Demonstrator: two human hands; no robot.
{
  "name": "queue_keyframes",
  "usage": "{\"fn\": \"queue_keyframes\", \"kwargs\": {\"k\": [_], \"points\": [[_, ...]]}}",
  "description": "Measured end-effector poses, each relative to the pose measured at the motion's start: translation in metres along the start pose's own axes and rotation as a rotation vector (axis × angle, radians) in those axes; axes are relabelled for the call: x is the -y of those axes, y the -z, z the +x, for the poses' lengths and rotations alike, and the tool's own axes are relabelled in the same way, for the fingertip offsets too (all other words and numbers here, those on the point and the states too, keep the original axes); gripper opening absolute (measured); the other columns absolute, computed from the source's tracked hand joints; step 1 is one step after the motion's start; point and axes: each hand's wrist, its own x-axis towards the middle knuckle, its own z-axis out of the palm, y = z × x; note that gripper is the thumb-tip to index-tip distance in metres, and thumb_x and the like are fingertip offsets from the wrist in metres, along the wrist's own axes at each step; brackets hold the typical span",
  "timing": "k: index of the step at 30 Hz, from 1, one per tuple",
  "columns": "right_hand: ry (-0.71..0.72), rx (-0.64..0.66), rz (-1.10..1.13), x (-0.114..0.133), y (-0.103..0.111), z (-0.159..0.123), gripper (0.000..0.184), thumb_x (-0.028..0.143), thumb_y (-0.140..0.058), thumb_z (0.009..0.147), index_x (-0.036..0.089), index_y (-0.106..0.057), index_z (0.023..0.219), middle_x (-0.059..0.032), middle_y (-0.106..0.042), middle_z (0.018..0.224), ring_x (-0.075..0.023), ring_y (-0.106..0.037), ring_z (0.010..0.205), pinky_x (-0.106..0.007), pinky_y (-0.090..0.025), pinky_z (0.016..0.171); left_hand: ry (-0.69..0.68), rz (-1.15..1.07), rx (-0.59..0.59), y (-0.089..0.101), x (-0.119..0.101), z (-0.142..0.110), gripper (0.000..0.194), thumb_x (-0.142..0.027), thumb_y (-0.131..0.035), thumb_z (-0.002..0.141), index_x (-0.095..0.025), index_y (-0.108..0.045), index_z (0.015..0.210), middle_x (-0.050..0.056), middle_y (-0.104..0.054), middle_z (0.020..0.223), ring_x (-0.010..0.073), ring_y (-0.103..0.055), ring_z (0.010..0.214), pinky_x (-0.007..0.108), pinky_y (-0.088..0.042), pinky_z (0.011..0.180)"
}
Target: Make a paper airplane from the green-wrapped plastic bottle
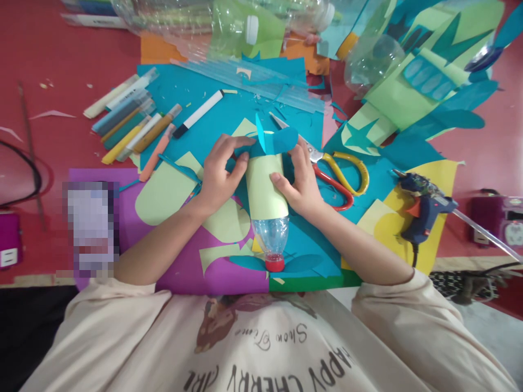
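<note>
A clear plastic bottle [269, 234] lies with its red cap [274, 262] toward me, its body wrapped in light green paper [266, 188]. Blue paper pieces [281, 141] stick out at the far end of the wrap. My left hand [224, 169] pinches the blue paper on the left between thumb and fingers. My right hand [300, 182] grips the bottle's right side, thumb on top of the green paper. Blue oval paper pieces [304, 264] lie on both sides of the cap. Scissors [327, 163] with red and yellow handles rest just right of my right hand.
Several markers [131, 122] lie at the left, near a blurred phone [92, 226]. A glue gun [425, 209] rests on yellow paper at the right. A paper-covered bottle craft [408, 98] stands at the back right, and plastic bottles [229, 22] lie at the back.
</note>
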Motion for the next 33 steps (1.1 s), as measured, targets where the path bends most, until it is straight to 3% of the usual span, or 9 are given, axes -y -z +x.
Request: {"fn": "queue_keyframes", "kwargs": {"k": [6,9,12,17,23,27,33], "points": [[-0.003,-0.089,0.043,0.007,0.006,0.003,0.064,0.062,-0.046,0.090,0.024,-0.028,0.139,-0.0197,-0.039,0.148,-0.0301,-0.036,0.141,-0.052,-0.046,0.105,-0.026,0.005,-0.017,0.000,0.002,-0.001,0.022,-0.037,-0.041,0.100,-0.026,-0.058,0.110,0.003,-0.068,0.104,0.0167,-0.067,0.098,0.029,-0.056,0.079],[0.049,-0.096,0.000,0.011,0.010,0.005,0.060,0.059,-0.044,0.093,0.026,-0.030,0.140,-0.0167,-0.035,0.151,-0.0291,-0.032,0.145,-0.053,-0.040,0.111,-0.040,0.008,-0.016,0.000,0.002,0.000,0.023,-0.036,-0.041,0.101,-0.026,-0.058,0.111,0.003,-0.068,0.104,0.0167,-0.067,0.098,0.029,-0.056,0.079],[0.087,-0.056,-0.065,0.011,0.010,0.004,0.051,0.056,-0.036,0.096,0.028,-0.036,0.140,-0.0119,-0.042,0.147,-0.0303,-0.037,0.142,-0.060,-0.033,0.114,-0.027,0.021,0.005,0.001,-0.001,0.001,0.025,-0.037,-0.039,0.101,-0.026,-0.059,0.110,0.003,-0.068,0.103,0.0168,-0.067,0.098,0.032,-0.056,0.083],[0.072,-0.069,-0.142,0.006,0.007,-0.002,0.050,0.053,-0.038,0.097,0.026,-0.042,0.139,-0.0126,-0.058,0.128,-0.0312,-0.052,0.127,-0.059,-0.041,0.109,0.006,0.000,-0.008,0.002,-0.005,0.000,0.027,-0.040,-0.038,0.101,-0.027,-0.060,0.107,0.003,-0.069,0.101,0.0166,-0.068,0.096,0.032,-0.057,0.083],[0.042,-0.043,-0.108,0.004,0.006,-0.003,0.053,0.053,-0.038,0.096,0.027,-0.037,0.143,-0.0121,-0.056,0.130,-0.0309,-0.053,0.126,-0.058,-0.041,0.109,-0.036,-0.143,-0.093,-0.001,-0.001,-0.006,0.034,-0.052,-0.042,0.097,-0.035,-0.047,0.127,0.003,-0.063,0.111,0.0151,-0.068,0.089,0.029,-0.058,0.073],[0.065,-0.066,-0.114,0.004,0.007,-0.003,0.053,0.052,-0.040,0.096,0.028,-0.037,0.143,-0.0118,-0.056,0.130,-0.0308,-0.052,0.126,-0.058,-0.040,0.110,-0.011,-0.159,-0.111,-0.003,-0.002,-0.007,0.045,-0.059,-0.039,0.096,-0.038,-0.034,0.136,0.004,-0.062,0.119,0.0179,-0.068,0.097,0.032,-0.059,0.075],[0.130,-0.076,-0.123,0.005,0.009,-0.002,0.051,0.047,-0.041,0.097,0.029,-0.036,0.144,-0.0102,-0.057,0.128,-0.0296,-0.054,0.124,-0.054,-0.044,0.107,-0.101,-0.258,-0.112,-0.005,-0.001,-0.006,0.046,-0.056,-0.043,0.095,-0.038,-0.036,0.137,0.003,-0.062,0.120,0.0189,-0.069,0.103,0.035,-0.061,0.082]]}}
